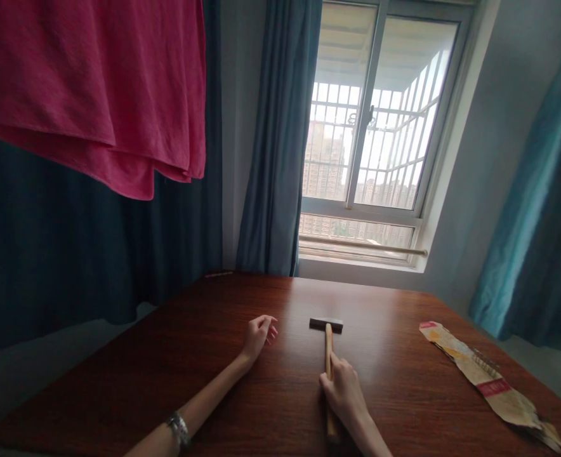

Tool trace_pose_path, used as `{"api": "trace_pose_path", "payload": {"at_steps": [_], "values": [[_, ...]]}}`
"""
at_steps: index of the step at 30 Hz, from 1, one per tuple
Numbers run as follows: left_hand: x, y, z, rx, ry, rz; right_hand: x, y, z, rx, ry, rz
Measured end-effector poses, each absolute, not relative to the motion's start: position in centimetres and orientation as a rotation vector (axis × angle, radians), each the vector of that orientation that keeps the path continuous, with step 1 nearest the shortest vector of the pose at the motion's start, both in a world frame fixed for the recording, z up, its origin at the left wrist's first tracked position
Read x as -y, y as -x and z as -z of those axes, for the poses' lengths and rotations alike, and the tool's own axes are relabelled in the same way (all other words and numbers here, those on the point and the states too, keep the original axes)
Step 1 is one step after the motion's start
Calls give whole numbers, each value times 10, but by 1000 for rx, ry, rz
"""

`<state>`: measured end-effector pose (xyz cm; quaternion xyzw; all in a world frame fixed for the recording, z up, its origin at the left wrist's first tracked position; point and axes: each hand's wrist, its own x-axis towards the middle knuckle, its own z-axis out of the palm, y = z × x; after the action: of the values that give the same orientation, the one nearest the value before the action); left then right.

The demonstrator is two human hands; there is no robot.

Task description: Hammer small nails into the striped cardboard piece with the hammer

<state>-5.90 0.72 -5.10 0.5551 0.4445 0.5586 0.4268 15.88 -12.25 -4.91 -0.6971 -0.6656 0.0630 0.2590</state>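
Note:
A hammer (329, 339) with a dark metal head and a pale wooden handle lies along the middle of the brown table, its head toward the window. My right hand (344, 387) is closed around the handle, below the head. To the left of the hammer, my left hand (260, 336) rests near the tabletop with its fingers loosely bent and a little apart. I see nothing held in it, though its palm is partly hidden. A silvery bracelet or watch (179, 430) circles the left wrist.
The brown wooden table (204, 343) fills the lower view. On its right side lies a flattened tan and red paper wrapper (490, 381) with small thin metal pieces (485, 363) on it. A pink towel (118, 95) hangs at upper left. Blue curtains (280, 139) flank the window (380, 127).

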Motion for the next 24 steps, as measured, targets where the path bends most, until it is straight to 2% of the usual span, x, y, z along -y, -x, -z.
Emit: {"api": "trace_pose_path", "payload": {"at_steps": [14, 24], "values": [[-3, 128, 25, -1313, -1084, -2002, 82, 24, 45, 2075, 1642, -318], [4, 155, 8, -1400, -1107, -2073, 84, 81, 30, 2213, 1509, -407]]}}
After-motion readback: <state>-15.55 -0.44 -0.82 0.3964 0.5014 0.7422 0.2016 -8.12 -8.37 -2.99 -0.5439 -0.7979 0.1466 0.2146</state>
